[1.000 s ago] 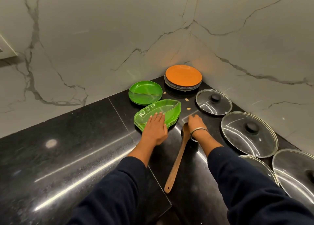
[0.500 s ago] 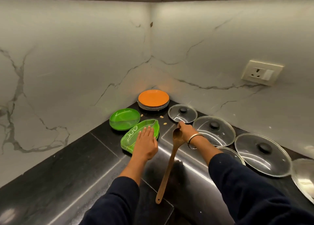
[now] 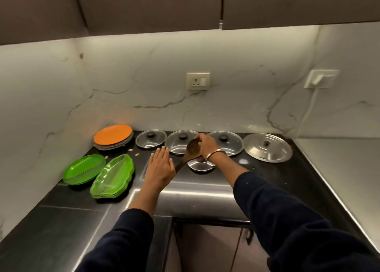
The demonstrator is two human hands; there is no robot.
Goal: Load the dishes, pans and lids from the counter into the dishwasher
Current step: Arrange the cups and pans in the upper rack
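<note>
My right hand (image 3: 207, 145) grips the bowl end of a wooden spoon (image 3: 192, 149), lifted off the black counter (image 3: 267, 175) above a small steel-rimmed lid (image 3: 200, 167). My left hand (image 3: 161, 166) hovers open, fingers straight, to the right of a stack of green leaf-shaped plates (image 3: 114, 176). A green oval plate (image 3: 84, 169) lies left of that stack. An orange plate (image 3: 113, 135) tops a pile in the corner. Along the wall lie three glass lids (image 3: 151, 139) (image 3: 181, 141) (image 3: 226, 142) and a steel lid (image 3: 267, 147).
A few small crumbs or nuts (image 3: 133, 152) lie near the plates. Two wall sockets (image 3: 198, 81) (image 3: 321, 79) sit on the marble backsplash, the right one with a white cable. Dark cabinets hang overhead. Cabinet doors (image 3: 216, 249) show below the counter's front edge.
The view swung right and up. My left hand came off the green leaf plates and moved right. My right hand raised the spoon toward the glass lids.
</note>
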